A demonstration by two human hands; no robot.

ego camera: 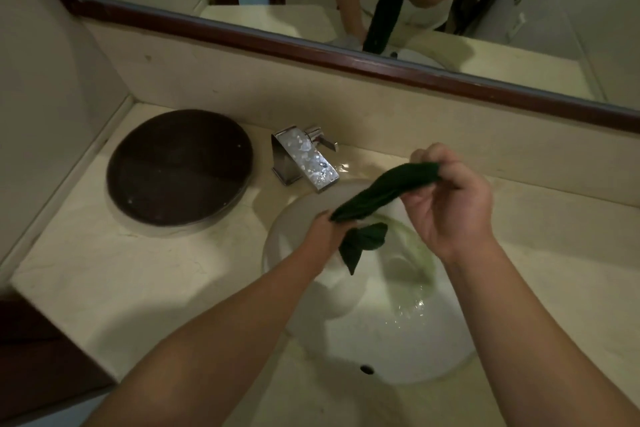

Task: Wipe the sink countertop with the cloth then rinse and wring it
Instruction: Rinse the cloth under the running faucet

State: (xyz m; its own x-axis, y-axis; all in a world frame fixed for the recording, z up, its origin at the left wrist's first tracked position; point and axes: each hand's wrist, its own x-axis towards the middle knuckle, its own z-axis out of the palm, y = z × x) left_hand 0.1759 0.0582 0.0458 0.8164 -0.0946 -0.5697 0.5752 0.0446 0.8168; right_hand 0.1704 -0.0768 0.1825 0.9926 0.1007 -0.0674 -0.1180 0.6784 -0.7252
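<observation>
Wringing is the step in hand, I judge: left grip (327, 230) and right grip (446, 204) each clench an end of the cloth (384, 191), strung between them above the sink (398, 354). Next, twist opposite ways.

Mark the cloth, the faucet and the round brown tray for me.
cloth (384, 191): head view, twisted middle stretch.
faucet (309, 159): head view, wet spout top.
round brown tray (178, 166): head view, flat centre.

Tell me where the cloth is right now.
In the head view, the dark cloth is right of centre over the sink basin, stretched between the left hand and right hand, just right of the faucet.
</observation>
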